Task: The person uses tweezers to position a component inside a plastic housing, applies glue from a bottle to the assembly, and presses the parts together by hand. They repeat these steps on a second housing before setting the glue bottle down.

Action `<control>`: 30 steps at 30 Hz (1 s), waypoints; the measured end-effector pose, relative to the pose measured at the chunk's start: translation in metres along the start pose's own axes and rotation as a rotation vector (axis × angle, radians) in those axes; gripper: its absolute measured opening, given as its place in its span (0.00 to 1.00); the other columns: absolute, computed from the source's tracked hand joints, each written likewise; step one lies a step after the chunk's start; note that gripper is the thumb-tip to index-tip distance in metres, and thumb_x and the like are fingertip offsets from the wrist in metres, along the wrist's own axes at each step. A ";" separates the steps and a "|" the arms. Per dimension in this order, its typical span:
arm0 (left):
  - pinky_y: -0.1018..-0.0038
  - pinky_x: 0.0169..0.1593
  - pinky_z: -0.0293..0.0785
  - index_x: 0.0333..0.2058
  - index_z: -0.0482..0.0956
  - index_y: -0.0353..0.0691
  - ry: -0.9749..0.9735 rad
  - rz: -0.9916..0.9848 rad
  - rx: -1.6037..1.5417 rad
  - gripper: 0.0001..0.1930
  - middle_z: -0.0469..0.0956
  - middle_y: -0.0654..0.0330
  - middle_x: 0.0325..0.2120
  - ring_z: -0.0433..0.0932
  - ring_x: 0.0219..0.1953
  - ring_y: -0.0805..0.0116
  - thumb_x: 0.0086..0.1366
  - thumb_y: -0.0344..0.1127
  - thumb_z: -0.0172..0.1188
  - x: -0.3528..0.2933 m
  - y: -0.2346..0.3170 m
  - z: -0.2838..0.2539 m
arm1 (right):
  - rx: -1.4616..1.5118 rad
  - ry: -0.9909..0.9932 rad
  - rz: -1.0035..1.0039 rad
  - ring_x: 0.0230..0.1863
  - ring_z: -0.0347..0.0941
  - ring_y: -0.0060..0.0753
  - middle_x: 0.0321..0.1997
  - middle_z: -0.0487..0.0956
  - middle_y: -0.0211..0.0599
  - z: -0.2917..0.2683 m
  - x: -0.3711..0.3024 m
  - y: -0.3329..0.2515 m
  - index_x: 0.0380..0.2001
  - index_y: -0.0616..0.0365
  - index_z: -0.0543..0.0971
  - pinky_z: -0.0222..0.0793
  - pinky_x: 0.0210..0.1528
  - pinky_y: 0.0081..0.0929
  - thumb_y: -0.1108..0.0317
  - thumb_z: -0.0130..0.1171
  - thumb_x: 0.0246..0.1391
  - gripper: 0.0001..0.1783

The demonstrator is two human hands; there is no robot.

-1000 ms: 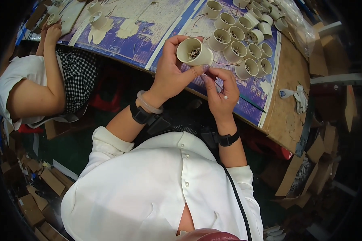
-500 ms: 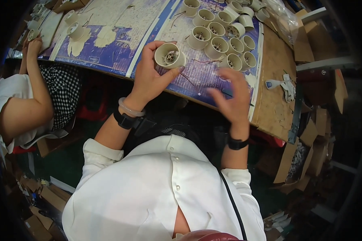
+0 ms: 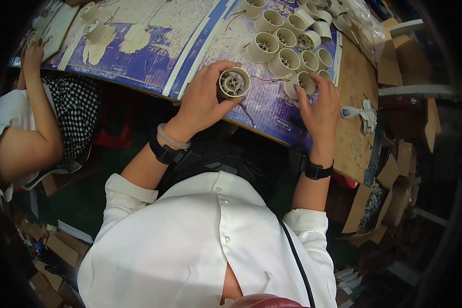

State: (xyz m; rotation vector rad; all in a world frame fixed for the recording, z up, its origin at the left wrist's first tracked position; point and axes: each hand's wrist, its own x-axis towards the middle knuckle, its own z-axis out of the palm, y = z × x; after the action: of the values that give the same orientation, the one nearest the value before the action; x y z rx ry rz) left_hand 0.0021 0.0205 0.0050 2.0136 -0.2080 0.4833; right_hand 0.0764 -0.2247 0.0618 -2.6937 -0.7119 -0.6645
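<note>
Hands apart, the left hand clasps a cup above the bench, seemingly mid-work, while the right hand spans a second cup, contact unclear, beside clustered cups containing parts, their completion indeterminable.

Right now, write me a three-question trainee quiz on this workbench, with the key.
1. True or false: the left hand holds a pale cup.
2. Which is nearer the clustered cups? A: the left hand. B: the right hand.
3. Fill in the colour: a ____ wristband circles the right wrist.

Key: 1. True. 2. B. 3. Black.
</note>
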 end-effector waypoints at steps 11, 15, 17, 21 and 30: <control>0.67 0.50 0.70 0.52 0.69 0.41 0.095 0.183 -0.003 0.30 0.76 0.59 0.47 0.73 0.47 0.55 0.50 0.31 0.71 0.000 -0.003 0.003 | 0.352 0.126 -0.023 0.45 0.73 0.35 0.42 0.78 0.37 -0.011 -0.010 -0.007 0.46 0.60 0.75 0.68 0.48 0.30 0.69 0.66 0.49 0.20; 0.69 0.54 0.69 0.50 0.67 0.39 0.127 0.218 -0.046 0.28 0.76 0.56 0.51 0.74 0.51 0.59 0.51 0.28 0.70 0.000 -0.005 0.003 | 0.409 0.291 0.058 0.36 0.72 0.26 0.36 0.77 0.34 -0.003 -0.017 -0.021 0.39 0.63 0.77 0.67 0.40 0.23 0.71 0.65 0.52 0.12; 0.69 0.54 0.69 0.50 0.67 0.39 0.120 0.209 -0.020 0.29 0.76 0.56 0.51 0.74 0.51 0.59 0.51 0.27 0.70 0.000 -0.002 0.002 | 0.451 0.287 0.081 0.32 0.69 0.24 0.32 0.76 0.32 -0.002 -0.020 -0.027 0.36 0.63 0.77 0.64 0.36 0.21 0.71 0.64 0.53 0.10; 0.68 0.53 0.70 0.51 0.67 0.39 0.127 0.228 0.058 0.29 0.76 0.58 0.50 0.74 0.50 0.57 0.50 0.27 0.70 0.000 0.001 0.001 | 0.565 0.262 0.136 0.22 0.61 0.17 0.22 0.71 0.27 0.008 -0.032 -0.040 0.28 0.62 0.76 0.56 0.26 0.16 0.72 0.63 0.55 0.07; 0.66 0.50 0.71 0.51 0.69 0.39 0.153 0.238 0.145 0.30 0.76 0.58 0.48 0.74 0.47 0.55 0.49 0.29 0.70 -0.001 0.000 -0.001 | 0.762 0.122 0.034 0.16 0.53 0.13 0.15 0.63 0.22 0.028 -0.044 -0.076 0.20 0.61 0.73 0.46 0.18 0.17 0.72 0.61 0.56 0.13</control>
State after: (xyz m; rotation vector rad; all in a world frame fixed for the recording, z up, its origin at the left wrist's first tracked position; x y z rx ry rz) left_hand 0.0007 0.0218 0.0048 2.0913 -0.3289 0.8200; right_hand 0.0127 -0.1683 0.0271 -1.9456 -0.7027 -0.4236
